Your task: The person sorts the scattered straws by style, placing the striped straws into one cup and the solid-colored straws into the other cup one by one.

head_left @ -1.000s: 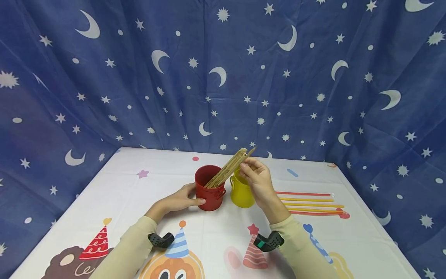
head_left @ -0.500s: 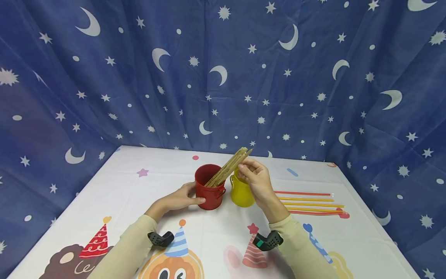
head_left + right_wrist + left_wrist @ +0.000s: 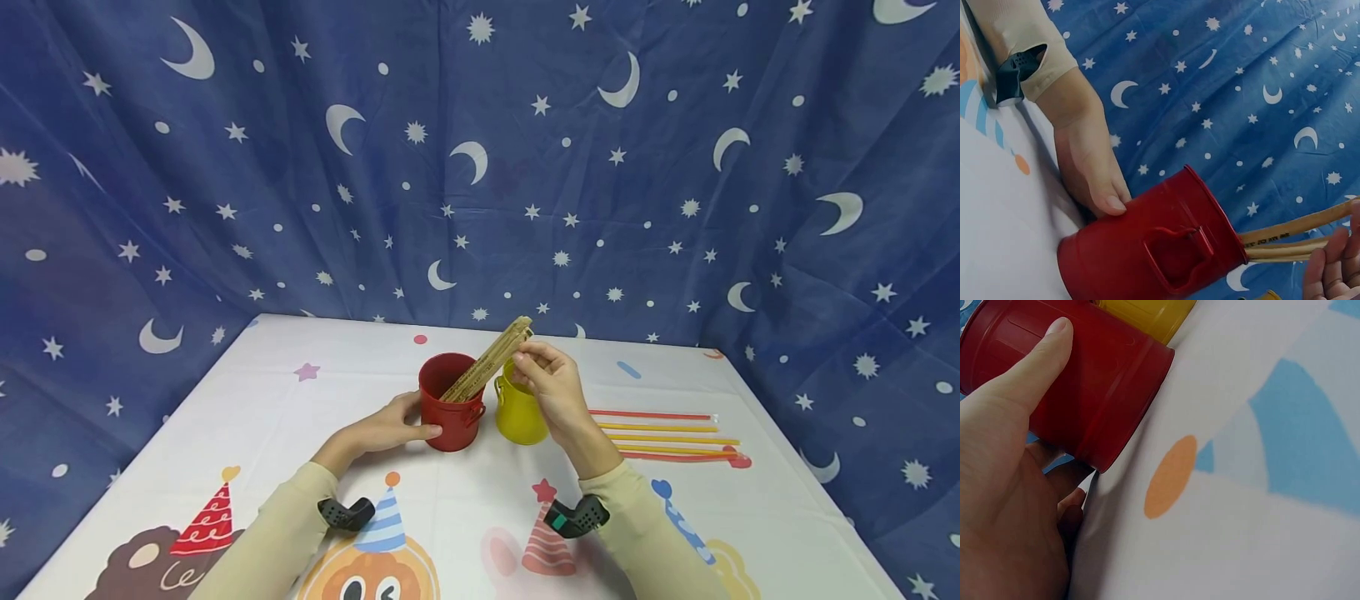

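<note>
A small red bucket point(image 3: 450, 417) stands upright on the table, a bundle of wooden chopsticks point(image 3: 487, 364) leaning out of it to the right. My left hand point(image 3: 386, 427) holds the bucket from the left; the left wrist view shows the thumb along its side and fingers behind and beneath. My right hand point(image 3: 553, 385) is at the upper ends of the chopsticks, thumb and fingertips together against them. In the right wrist view dark printed marks run along one chopstick point(image 3: 1297, 225). Just right of the red one stands a yellow bucket point(image 3: 519, 417), partly hidden by my right hand.
Several red and yellow sticks point(image 3: 667, 437) lie side by side on the table to the right of the yellow bucket. A white tablecloth point(image 3: 300, 408) with party prints covers the table. Behind it hangs a blue curtain point(image 3: 480, 208) with moons and stars.
The chopstick whose tip stuck out to the right has come down into the bundle. My right hand has shifted slightly left; the left hand and both buckets stay put.
</note>
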The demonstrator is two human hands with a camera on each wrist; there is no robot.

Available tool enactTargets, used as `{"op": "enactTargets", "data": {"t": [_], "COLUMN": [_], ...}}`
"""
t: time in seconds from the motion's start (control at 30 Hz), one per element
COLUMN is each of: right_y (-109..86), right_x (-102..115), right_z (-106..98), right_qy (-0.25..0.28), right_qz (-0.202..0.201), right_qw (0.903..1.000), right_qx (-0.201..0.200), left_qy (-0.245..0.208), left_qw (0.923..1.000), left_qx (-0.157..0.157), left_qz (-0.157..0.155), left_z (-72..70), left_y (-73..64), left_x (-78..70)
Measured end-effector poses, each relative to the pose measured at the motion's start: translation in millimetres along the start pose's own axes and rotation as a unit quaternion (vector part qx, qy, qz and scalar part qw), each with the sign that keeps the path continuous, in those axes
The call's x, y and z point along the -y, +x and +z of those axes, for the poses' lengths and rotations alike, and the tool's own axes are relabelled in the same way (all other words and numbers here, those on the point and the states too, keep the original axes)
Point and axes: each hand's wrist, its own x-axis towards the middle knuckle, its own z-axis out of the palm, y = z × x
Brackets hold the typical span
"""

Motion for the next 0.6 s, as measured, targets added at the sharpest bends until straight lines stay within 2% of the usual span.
{"op": "enactTargets", "data": {"t": [0.23, 0.6], "right_y": [3.9, 6.6], "right_x": [4, 16], "right_z": [-11, -21], "right_qy": [0.006, 0.028], "right_qz": [-0.015, -0.009], "right_qw": [0.9986, 0.9981], "right_qx": [-0.05, -0.054], "left_qy": [-0.002, 0.001], "left_qw": [1.0, 1.0], "left_qx": [0.002, -0.002], "left_qz": [0.006, -0.004], "left_z": [1.0, 0.4], "left_y": [1.2, -0.7], "left_x": [0.9, 0.9]}}
